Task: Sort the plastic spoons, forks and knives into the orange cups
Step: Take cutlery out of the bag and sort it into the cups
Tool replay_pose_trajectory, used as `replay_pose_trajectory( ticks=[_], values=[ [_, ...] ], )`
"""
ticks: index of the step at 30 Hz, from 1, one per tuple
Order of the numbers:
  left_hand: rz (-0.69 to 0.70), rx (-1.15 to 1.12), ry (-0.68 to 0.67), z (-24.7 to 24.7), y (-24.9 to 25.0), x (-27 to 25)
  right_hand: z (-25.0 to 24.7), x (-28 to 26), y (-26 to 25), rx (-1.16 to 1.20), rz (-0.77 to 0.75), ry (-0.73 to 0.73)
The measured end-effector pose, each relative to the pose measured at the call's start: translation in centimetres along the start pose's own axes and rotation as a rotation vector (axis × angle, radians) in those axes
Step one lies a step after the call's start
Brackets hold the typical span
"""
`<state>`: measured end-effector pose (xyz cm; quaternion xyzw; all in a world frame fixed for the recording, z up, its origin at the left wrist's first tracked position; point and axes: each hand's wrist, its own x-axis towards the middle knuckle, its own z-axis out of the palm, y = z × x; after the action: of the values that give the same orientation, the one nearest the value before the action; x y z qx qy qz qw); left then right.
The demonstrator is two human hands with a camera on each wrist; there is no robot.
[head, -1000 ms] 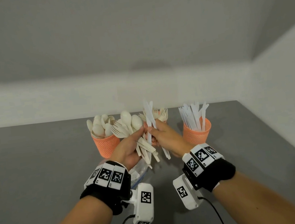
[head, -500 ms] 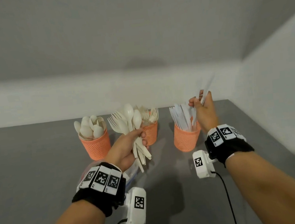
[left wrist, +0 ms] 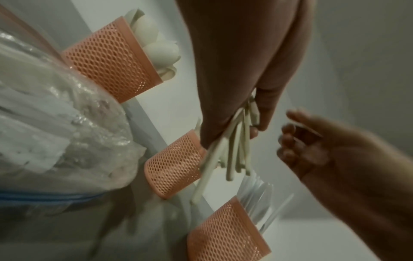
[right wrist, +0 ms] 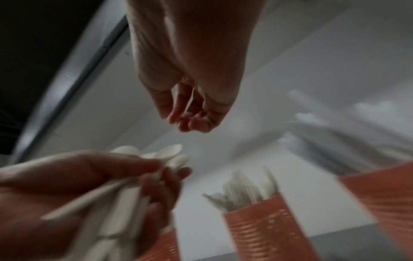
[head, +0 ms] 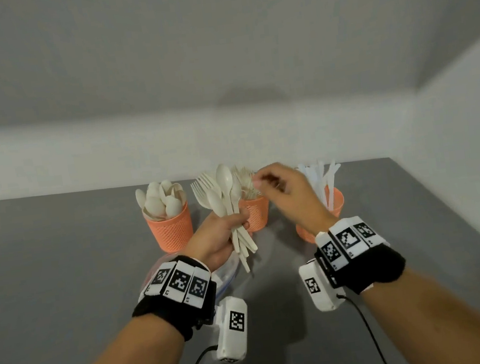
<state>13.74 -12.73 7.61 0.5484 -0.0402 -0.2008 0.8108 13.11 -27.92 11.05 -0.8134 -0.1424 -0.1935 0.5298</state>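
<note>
The right hand has released its white plastic knife and returned from the right-hand orange mesh cup of knives toward the bundle; its fingers are now loosely curled and empty, just beside the cutlery heads. The left hand remains clamped round the bundle of cream plastic spoons and forks, held above the grey counter. The orange mesh cup of spoons and the middle orange mesh cup of forks stand behind. Judgement: one knife sorted; next pick is imminent.
</note>
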Motion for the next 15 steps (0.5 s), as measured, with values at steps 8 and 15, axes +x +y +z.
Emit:
replay_pose_trajectory(
  ticks=[8, 15],
  values=[
    [0.258, 0.279, 0.010, -0.2, 0.0, -1.7, 5.3, -0.9, -3.0, -0.223, 0.043, -0.163],
    [0.227, 0.169, -0.035, -1.5, 1.3, -3.0, 5.9, -0.2, -2.3, -0.247, 0.053, -0.080]
  ],
)
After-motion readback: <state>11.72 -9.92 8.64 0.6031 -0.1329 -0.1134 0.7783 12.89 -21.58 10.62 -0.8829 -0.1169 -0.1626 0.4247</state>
